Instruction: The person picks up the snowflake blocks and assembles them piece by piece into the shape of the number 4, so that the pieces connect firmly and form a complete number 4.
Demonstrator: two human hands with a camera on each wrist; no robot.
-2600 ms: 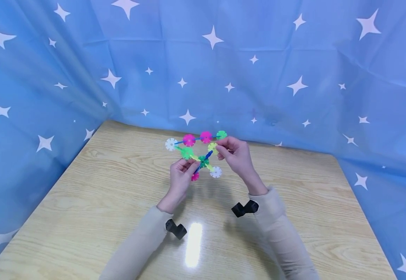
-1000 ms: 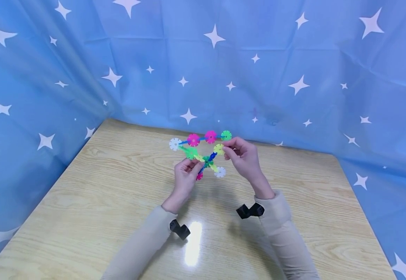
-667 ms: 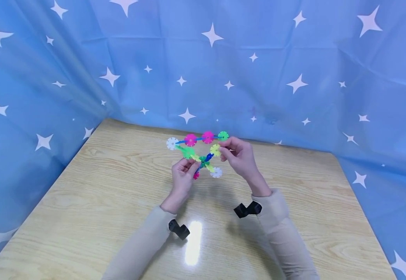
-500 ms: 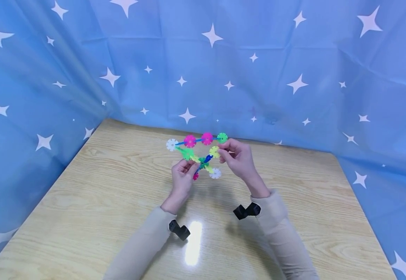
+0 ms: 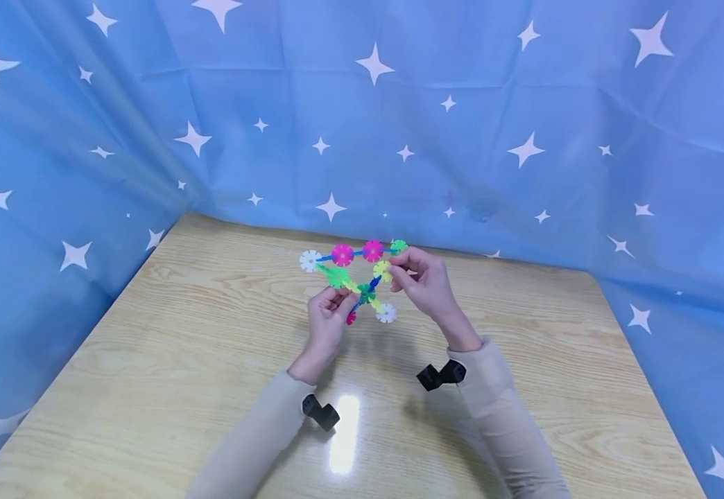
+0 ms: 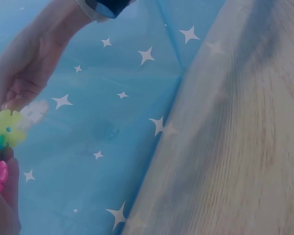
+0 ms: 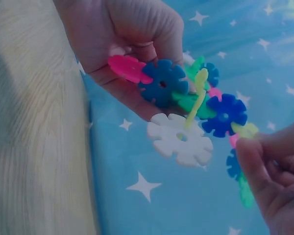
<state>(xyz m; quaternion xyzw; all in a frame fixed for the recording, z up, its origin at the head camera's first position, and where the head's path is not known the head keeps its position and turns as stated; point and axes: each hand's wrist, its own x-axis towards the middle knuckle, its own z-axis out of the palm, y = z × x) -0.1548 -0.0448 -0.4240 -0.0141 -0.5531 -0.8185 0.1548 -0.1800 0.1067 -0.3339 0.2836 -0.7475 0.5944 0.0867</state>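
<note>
Both hands hold up a chain of interlocking snowflake discs above the table. My left hand (image 5: 327, 319) grips it at its lower part, with fingertips at the dark green disc (image 5: 367, 294) and a blue disc (image 7: 157, 90) close by in the right wrist view. Between thumb and fingers, my right hand (image 5: 423, 281) pinches the yellow disc (image 5: 381, 271). A white disc (image 5: 387, 313) hangs at the near end beside a pink disc (image 5: 351, 318) partly covered by the left hand. Along the far side run another white disc (image 5: 310, 260), two pink discs (image 5: 342, 255) and a green disc (image 5: 398, 247).
The wood-grain table (image 5: 168, 360) spreads below both forearms, with a bright light reflection (image 5: 345, 435) near its front. A blue star-patterned curtain (image 5: 449, 152) stands behind and at both sides. Black wrist cameras (image 5: 321, 413) sit at the sleeve cuffs.
Both hands keep their hold on the disc chain. The chain has shifted slightly, a little right and back, then lower in the view; the far green disc now sits closer behind the right fingers.
</note>
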